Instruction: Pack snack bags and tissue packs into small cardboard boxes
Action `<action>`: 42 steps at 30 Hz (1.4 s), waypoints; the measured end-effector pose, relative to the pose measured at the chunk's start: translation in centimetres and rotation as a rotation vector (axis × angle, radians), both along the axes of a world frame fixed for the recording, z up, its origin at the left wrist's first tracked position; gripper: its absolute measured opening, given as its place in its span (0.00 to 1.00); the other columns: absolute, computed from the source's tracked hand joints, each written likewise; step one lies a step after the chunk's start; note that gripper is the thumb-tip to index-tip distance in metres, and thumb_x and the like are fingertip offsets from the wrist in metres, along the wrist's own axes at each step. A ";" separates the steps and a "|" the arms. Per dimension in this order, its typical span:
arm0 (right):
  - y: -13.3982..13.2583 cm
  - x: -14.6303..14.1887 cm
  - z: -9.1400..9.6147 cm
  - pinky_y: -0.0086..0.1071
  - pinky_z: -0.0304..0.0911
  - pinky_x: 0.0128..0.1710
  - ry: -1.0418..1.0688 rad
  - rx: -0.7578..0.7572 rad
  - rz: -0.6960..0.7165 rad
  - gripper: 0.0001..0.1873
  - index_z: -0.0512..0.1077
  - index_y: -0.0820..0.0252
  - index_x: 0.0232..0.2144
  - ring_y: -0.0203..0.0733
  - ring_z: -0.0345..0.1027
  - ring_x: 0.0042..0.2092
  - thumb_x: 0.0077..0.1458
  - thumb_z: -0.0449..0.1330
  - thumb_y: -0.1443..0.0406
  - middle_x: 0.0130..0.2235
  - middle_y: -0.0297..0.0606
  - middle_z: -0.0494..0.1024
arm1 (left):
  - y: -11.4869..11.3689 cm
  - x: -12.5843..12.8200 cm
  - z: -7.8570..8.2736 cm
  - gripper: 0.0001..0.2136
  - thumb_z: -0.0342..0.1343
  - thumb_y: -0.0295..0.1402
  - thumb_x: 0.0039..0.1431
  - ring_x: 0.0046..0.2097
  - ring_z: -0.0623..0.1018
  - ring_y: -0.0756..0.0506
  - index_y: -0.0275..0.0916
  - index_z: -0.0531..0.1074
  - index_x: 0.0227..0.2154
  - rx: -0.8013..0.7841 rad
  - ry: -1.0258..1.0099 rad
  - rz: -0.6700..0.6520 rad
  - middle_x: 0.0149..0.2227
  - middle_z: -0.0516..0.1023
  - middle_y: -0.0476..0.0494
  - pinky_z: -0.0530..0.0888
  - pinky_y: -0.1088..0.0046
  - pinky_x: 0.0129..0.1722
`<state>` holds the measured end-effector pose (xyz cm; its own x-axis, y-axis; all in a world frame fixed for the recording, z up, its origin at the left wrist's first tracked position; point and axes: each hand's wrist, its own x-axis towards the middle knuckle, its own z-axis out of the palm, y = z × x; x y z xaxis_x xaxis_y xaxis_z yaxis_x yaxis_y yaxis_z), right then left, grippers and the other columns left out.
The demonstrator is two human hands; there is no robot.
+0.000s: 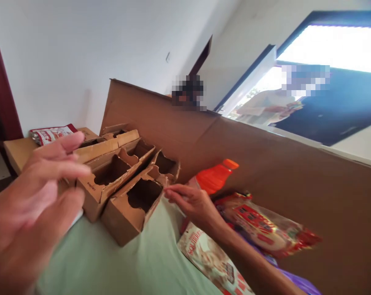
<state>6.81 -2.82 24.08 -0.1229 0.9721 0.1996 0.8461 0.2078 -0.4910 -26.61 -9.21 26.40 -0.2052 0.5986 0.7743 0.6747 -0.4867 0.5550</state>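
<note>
My left hand (47,196) is raised close to the camera at the left, blurred, its fingers apart and nothing between them. My right hand (191,200) reaches in from the lower right, thumb and forefinger pinched at the right rim of the nearest cardboard box (121,221). That box is open-topped with cut-out edges, and its inside is dark. A second cardboard box (91,196) stands close beside it on the left. Just behind my right hand leans an orange bottle (216,178), its lower part partly hidden. Below my wrist lies a snack bag with squirrel lettering (210,254).
A tall cardboard panel (296,184) stands behind the boxes. A red-and-clear food package (265,225) lies at the right, over purple packaging (296,280). A silver-red pouch (53,134) is at the far left. Green cloth (111,266) covers the surface. Two people are beyond the panel.
</note>
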 end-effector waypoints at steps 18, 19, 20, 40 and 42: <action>14.3 -16.6 4.2 0.31 0.63 0.44 -0.429 0.179 0.429 0.14 0.80 0.56 0.45 0.45 0.76 0.46 0.64 0.55 0.68 0.44 0.39 0.84 | 8.9 0.2 -6.8 0.11 0.49 0.22 0.63 0.43 0.80 0.41 0.41 0.75 0.38 0.127 0.328 0.125 0.39 0.83 0.45 0.67 0.56 0.55; 14.6 -16.7 4.1 0.31 0.63 0.44 -0.458 0.160 0.438 0.14 0.80 0.55 0.46 0.46 0.76 0.47 0.62 0.57 0.69 0.45 0.39 0.84 | 9.0 0.1 -7.1 0.12 0.48 0.22 0.64 0.43 0.80 0.41 0.42 0.75 0.38 0.127 0.321 0.125 0.39 0.83 0.45 0.68 0.56 0.55; 15.1 -17.0 4.2 0.31 0.63 0.44 -0.486 0.141 0.457 0.15 0.80 0.54 0.47 0.46 0.76 0.49 0.60 0.59 0.69 0.46 0.38 0.84 | 9.0 0.1 -7.4 0.12 0.48 0.22 0.64 0.43 0.80 0.42 0.42 0.75 0.39 0.127 0.313 0.126 0.39 0.83 0.45 0.68 0.57 0.54; 16.2 -15.5 9.0 0.31 0.70 0.39 -0.028 0.360 0.219 0.15 0.73 0.61 0.45 0.39 0.77 0.38 0.64 0.48 0.68 0.36 0.38 0.82 | 9.7 -0.3 -8.5 0.14 0.51 0.20 0.61 0.44 0.78 0.39 0.43 0.78 0.37 0.167 0.316 0.210 0.38 0.84 0.46 0.70 0.59 0.47; 13.8 -11.7 9.6 0.29 0.69 0.33 0.051 0.360 0.173 0.16 0.72 0.62 0.45 0.39 0.76 0.33 0.63 0.47 0.65 0.32 0.37 0.80 | 9.6 -0.4 -8.3 0.14 0.50 0.21 0.62 0.44 0.78 0.39 0.44 0.78 0.37 0.157 0.318 0.186 0.38 0.84 0.47 0.71 0.58 0.47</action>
